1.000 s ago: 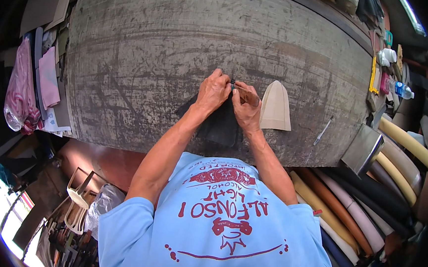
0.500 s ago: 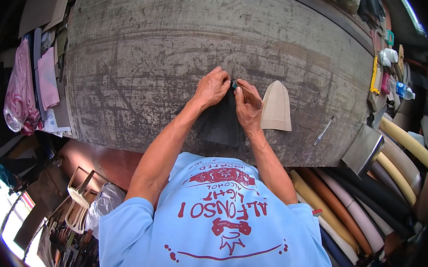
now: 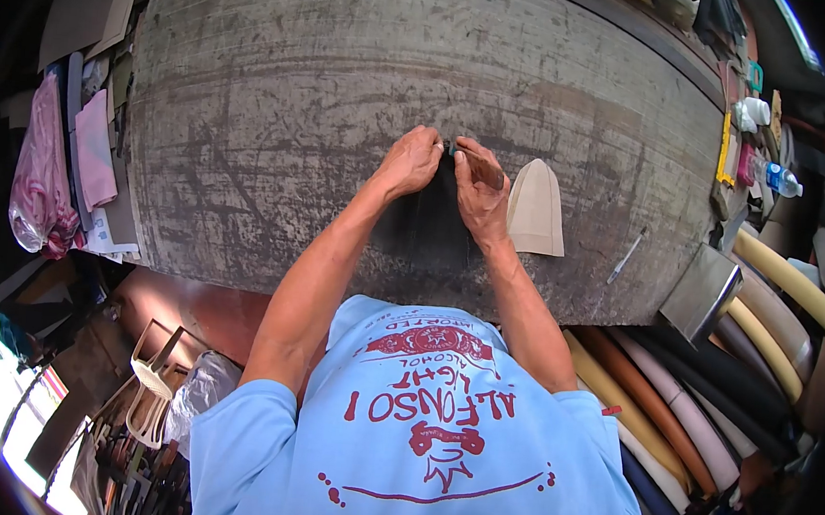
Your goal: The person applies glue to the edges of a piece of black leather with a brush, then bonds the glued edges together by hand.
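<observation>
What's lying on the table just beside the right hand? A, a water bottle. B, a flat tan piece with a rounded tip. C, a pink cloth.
B: the tan piece lies flat on the table, right next to the right hand.

Tabletop point(image 3: 280, 105): 1 left hand point(image 3: 410, 162), 1 right hand point(image 3: 482, 191), 1 thin tool point(image 3: 468, 151), 1 dark sheet point(image 3: 429, 230), 1 beige pattern pc point(image 3: 537, 214), 1 pen point(image 3: 626, 256). Beside it: 1 metal plate point(image 3: 700, 292), 1 bottle point(image 3: 777, 178), approx. 8 rolls point(image 3: 670, 400).

I wear a light blue short-sleeved T-shirt point(image 3: 531, 476) with red lettering point(image 3: 431, 404) and emblems; my forearms point(image 3: 321, 270) are bare
</observation>
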Demonstrator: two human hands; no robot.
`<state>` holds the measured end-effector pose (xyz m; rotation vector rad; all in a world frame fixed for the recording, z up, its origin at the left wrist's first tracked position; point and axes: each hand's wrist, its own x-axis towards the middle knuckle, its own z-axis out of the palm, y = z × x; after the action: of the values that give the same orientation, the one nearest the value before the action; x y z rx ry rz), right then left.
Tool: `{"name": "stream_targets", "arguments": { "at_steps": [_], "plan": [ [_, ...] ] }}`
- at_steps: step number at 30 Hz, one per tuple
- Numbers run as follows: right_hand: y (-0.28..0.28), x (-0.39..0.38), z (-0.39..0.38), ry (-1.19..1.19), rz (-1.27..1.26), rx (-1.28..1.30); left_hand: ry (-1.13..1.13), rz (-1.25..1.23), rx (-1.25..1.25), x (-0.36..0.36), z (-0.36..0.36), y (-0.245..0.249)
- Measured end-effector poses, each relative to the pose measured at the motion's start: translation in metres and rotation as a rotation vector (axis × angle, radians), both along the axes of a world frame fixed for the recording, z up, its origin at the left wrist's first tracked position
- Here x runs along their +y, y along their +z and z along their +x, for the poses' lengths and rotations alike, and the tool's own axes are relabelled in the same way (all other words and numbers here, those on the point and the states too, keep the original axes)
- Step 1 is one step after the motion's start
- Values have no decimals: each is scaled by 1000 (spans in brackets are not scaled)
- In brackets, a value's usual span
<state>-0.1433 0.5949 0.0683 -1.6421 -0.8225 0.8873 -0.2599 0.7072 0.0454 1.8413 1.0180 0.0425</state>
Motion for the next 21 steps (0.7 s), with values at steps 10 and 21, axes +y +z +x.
{"name": "stream_targets", "arguments": {
  "at_steps": [10, 21],
  "plan": [
    [-2, 9, 10, 36, 2, 100, 68, -51, 127, 7, 5, 10],
    [-7, 8, 12, 86, 14, -57, 128, 159, 32, -4, 6, 9]
  ]
}}
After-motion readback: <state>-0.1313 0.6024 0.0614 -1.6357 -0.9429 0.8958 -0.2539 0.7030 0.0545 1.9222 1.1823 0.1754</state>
